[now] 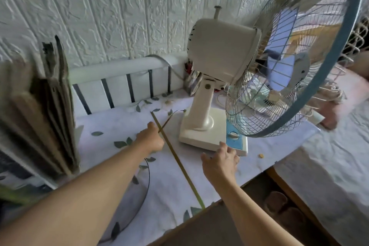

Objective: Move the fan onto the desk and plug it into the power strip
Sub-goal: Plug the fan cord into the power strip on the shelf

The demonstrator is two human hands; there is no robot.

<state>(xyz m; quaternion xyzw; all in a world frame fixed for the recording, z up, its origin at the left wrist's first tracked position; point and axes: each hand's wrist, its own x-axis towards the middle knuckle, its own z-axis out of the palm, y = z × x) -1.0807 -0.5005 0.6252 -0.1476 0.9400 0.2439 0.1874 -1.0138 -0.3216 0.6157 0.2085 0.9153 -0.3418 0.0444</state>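
I've got the fan (229, 86) standing upright on the desk (169, 185), right of centre in the frame, its cream base flat on the leaf-print cloth (119, 144) and the big wire cage leaning out toward the upper right. So the first half of the job looks done to me; the plugging-in is what's left.

My left hand (150, 141) sits at centre frame, fingers curled closed on the thin dark cord (171, 117) that runs up to the back of the fan's base. I read that as gathering the lead so I can follow it to the plug. The slack loops down behind my forearm toward the lower left, and I can't see the plug itself.

My right hand (220, 161) is just below the front edge of the base, fingers loosely spread and holding nothing, fingertips at or just off that edge; I can't tell if they touch. It's placed there, I'd say, to steady the fan while the cord gets tugged.

A long yellow-green strip (175, 156) lies diagonally across the cloth between my hands. Folded cardboard (50, 110) leans at the left. No power strip that I can pick out; something red shows behind the fan's neck, unclear.
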